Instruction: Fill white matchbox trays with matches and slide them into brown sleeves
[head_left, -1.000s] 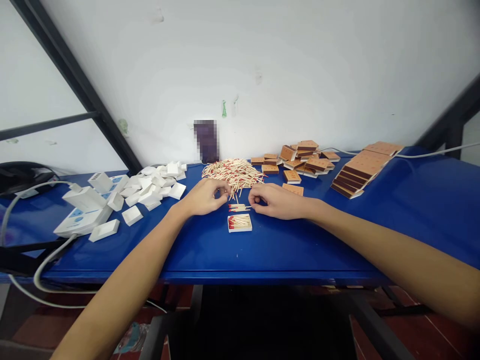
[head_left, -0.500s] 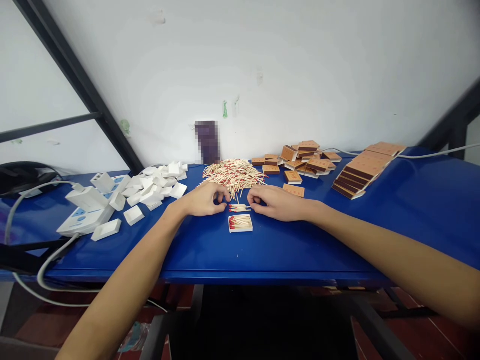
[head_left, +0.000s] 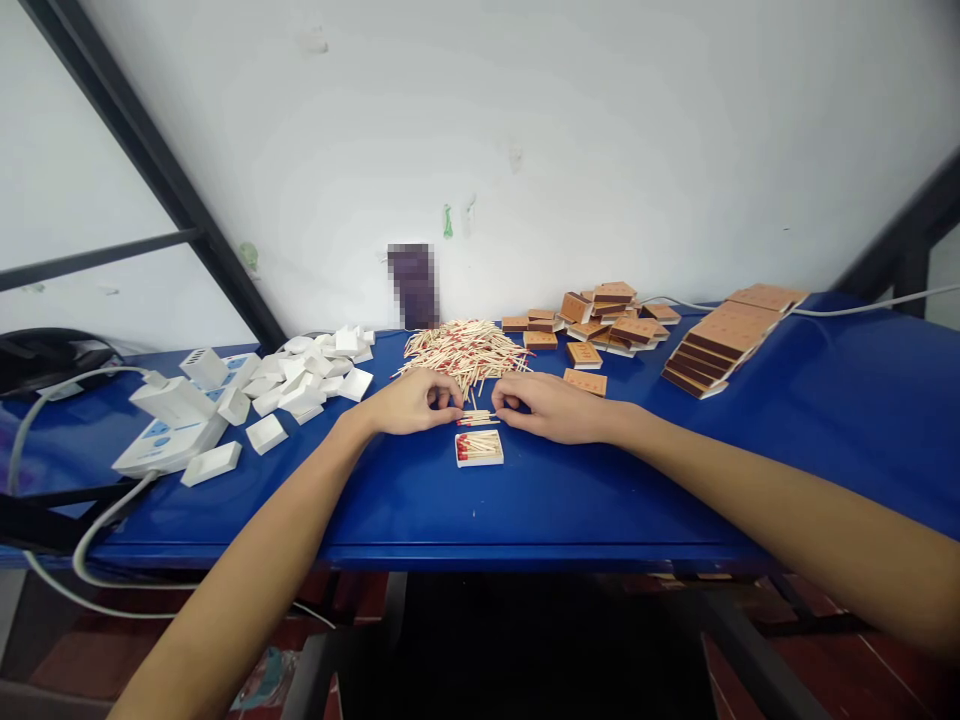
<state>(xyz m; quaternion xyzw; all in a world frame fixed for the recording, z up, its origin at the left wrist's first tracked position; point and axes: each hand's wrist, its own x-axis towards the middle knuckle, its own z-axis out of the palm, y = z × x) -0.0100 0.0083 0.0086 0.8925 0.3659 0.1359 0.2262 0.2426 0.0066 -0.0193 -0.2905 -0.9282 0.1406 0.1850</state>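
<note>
Both hands have drawn slightly closer together over the last second, closing on a small bundle of red-tipped wooden matches (head_left: 478,417) lying on the blue desk (head_left: 825,420). The left hand (head_left: 409,405) and the right hand (head_left: 551,408) rest on the desk, their curled fingers (head_left: 450,400) pinching the bundle from opposite ends. Just below the fingers, towards the person, sits an open white cardboard tray (head_left: 479,448) partly filled with matches. Just beyond the fingers spreads a loose heap of matches (head_left: 465,345). Left of the left hand lie empty white trays (head_left: 304,380). Beyond the right hand are brown matchbox sleeves (head_left: 611,320).
</note>
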